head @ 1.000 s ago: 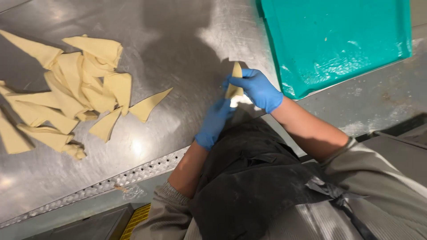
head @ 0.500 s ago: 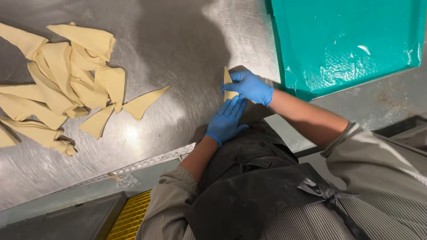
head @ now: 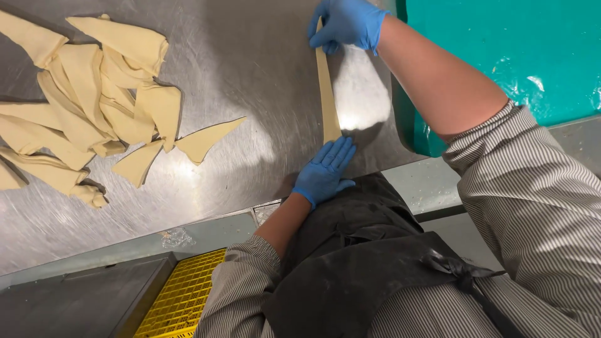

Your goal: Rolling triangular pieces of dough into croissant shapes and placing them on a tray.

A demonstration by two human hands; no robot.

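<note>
Two gloved hands on one dough strip [head: 326,87]: left hand [head: 324,170] flat and spread, right hand [head: 346,24] pinching its far end.

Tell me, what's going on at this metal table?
A person in blue gloves is stretching a dough strip on the table. The right hand grips its far end, and the left hand lies flat at its near end. A pile of dough triangles lies to the left, a green tray to the right.
</note>
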